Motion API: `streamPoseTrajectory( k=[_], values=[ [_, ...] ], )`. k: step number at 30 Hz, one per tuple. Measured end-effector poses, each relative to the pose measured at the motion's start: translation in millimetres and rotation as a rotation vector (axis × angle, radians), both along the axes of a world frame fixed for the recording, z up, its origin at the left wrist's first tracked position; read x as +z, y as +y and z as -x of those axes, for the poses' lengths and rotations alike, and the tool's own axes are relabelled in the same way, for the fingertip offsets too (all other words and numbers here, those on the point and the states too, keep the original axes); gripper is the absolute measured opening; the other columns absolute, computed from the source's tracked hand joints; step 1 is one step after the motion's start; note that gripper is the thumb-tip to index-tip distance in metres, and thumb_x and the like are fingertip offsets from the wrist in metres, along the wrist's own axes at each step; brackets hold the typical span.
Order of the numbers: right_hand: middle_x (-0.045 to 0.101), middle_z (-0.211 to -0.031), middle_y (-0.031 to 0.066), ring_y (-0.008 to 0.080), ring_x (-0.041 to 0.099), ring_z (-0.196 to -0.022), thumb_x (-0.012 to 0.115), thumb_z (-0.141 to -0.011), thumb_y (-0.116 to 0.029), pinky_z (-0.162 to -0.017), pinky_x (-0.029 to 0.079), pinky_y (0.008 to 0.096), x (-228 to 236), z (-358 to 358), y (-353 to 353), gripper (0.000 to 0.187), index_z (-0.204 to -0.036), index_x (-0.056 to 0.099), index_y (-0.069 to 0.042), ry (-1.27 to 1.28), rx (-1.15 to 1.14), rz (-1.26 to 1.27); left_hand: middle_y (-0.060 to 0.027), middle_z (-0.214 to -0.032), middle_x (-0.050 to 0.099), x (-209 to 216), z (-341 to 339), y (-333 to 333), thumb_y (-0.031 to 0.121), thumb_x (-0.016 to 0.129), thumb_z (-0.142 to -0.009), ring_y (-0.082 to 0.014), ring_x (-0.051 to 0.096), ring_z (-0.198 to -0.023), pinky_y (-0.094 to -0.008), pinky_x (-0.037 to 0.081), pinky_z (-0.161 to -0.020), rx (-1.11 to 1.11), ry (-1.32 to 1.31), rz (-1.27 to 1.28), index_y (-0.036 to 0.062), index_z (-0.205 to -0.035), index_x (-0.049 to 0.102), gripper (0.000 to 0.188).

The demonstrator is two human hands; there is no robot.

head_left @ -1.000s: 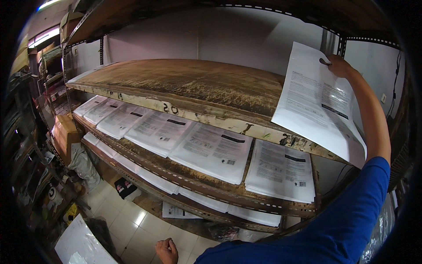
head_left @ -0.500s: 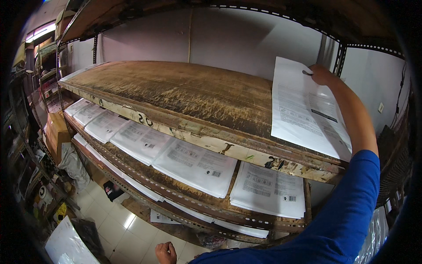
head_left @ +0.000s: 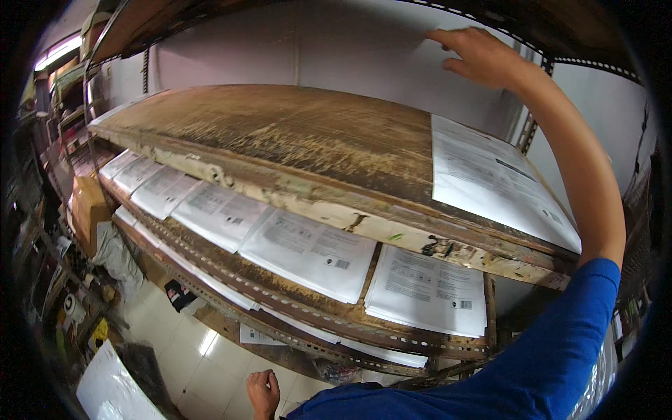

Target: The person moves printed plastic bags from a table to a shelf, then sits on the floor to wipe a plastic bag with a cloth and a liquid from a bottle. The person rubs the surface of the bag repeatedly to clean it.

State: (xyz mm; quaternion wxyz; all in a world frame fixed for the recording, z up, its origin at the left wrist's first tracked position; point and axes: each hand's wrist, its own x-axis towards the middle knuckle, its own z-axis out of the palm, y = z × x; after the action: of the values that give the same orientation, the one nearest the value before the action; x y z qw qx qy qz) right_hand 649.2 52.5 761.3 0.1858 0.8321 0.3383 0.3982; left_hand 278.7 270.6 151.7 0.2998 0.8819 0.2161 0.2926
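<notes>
A large white printed sheet (head_left: 483,178) lies flat at the right end of a worn wooden board (head_left: 280,129), which forms the upper shelf. Above the sheet's far side, my right hand (head_left: 479,57) is raised in the air, open and holding nothing, with its fingers stretched toward the left. Down at the lower edge of the view, my left hand (head_left: 262,393) hangs over the floor with its fingers curled closed; nothing shows in it. On the shelf below the board are stacks of similar printed sheets, the rightmost stack (head_left: 427,290) closest beneath the flat sheet.
Perforated metal angle bars (head_left: 189,283) edge the rack. Lower down, more sheets (head_left: 381,355) show on another level. A cardboard box (head_left: 89,213) and a grey plastic bag (head_left: 117,262) stand at the left. A white panel (head_left: 115,385) leans at the lower left above the tiled floor.
My right hand has let go of the sheet, which now lies flat on the board instead of hanging raised. That hand has risen and shifted left, and its fingers have opened.
</notes>
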Motion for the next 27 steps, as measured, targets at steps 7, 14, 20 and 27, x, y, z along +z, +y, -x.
streamPoseTrajectory(
  k=[7, 14, 20, 27],
  values=[
    [0.065, -0.108, 0.0156, 0.0283, 0.062, -0.102, 0.064, -0.088, -0.013, -0.091, 0.047, 0.0431, -33, 158, 164, 0.055, -0.14, 0.047, -0.014, 0.317, 0.77, 0.281, -0.0113, -0.078, 0.062, 3, 26, 20, 0.011, 0.067, -0.083, -0.0304, 0.059, -0.077, -0.0414, 0.044, -0.07, 0.099, -0.008, -0.047, 0.0044, -0.092, 0.069, 0.012],
    [0.064, -0.105, 0.0152, 0.0289, 0.06, -0.102, 0.068, -0.081, -0.004, -0.094, 0.045, 0.0404, -67, 222, 327, 0.065, -0.141, 0.046, -0.014, 0.357, 1.035, 0.275, -0.0096, -0.084, 0.06, 27, 165, 37, 0.014, 0.067, -0.083, -0.0286, 0.059, -0.081, -0.0408, 0.044, -0.071, 0.644, 0.019, -0.065, 0.0042, -0.101, 0.067, 0.02],
    [0.053, -0.131, 0.0221, 0.0344, 0.056, -0.116, 0.064, -0.084, -0.002, -0.104, 0.041, 0.0417, -100, 131, 472, 0.062, -0.142, 0.044, -0.007, 0.351, 1.131, 0.144, -0.0155, -0.103, 0.06, 25, 301, 11, 0.016, 0.068, -0.081, -0.0329, 0.057, -0.097, -0.0419, 0.045, -0.084, 1.199, 0.044, -0.093, 0.0022, -0.107, 0.064, 0.029],
    [0.045, -0.142, 0.0203, 0.0366, 0.047, -0.127, 0.069, -0.078, -0.015, -0.103, 0.04, 0.0444, -159, 78, 564, 0.07, -0.142, 0.041, -0.006, 0.138, 0.85, 0.135, -0.0223, -0.136, 0.047, -9, 361, -52, 0.021, 0.067, -0.082, -0.0367, 0.041, -0.13, -0.0487, 0.032, -0.109, 1.568, 0.343, -0.003, 0.001, -0.124, 0.055, 0.049]
  ],
)
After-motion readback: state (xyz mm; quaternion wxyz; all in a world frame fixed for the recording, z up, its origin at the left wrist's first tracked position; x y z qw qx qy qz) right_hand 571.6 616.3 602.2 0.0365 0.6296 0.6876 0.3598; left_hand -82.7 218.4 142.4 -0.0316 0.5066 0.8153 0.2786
